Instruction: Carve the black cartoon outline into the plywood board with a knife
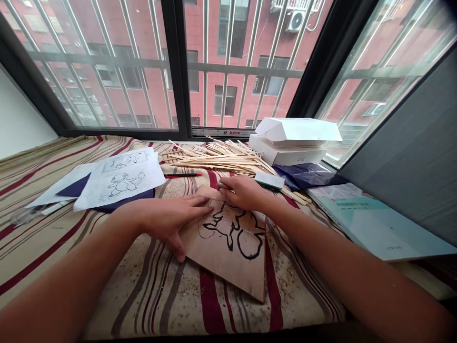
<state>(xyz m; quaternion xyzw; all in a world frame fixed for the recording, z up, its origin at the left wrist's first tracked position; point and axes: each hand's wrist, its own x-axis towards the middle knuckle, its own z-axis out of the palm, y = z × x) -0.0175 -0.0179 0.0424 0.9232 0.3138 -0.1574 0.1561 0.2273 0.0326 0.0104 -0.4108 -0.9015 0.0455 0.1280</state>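
A thin wooden board (221, 267) lies at an angle on the striped cloth, with a cartoon figure drawn on it in thick black lines. My left hand (174, 214) rests on the board's left side, fingers stretched across the wood and thumb down by the near left edge. Over the far part of the board, my right hand (241, 190) is closed in a pinch. A small pale end of something shows at its fingertips, too hidden to name. Faint pencil lines run beside the black drawing, and my right hand covers part of it.
Behind the board are a heap of thin wooden sticks (221, 157), a red and black pen (183, 175) and a white box (285, 152). Printed sheets (121, 178) lie left. A sponge-like block (269, 181) and a pale green book (374, 219) lie right. Crumbs dot the cloth (160, 295).
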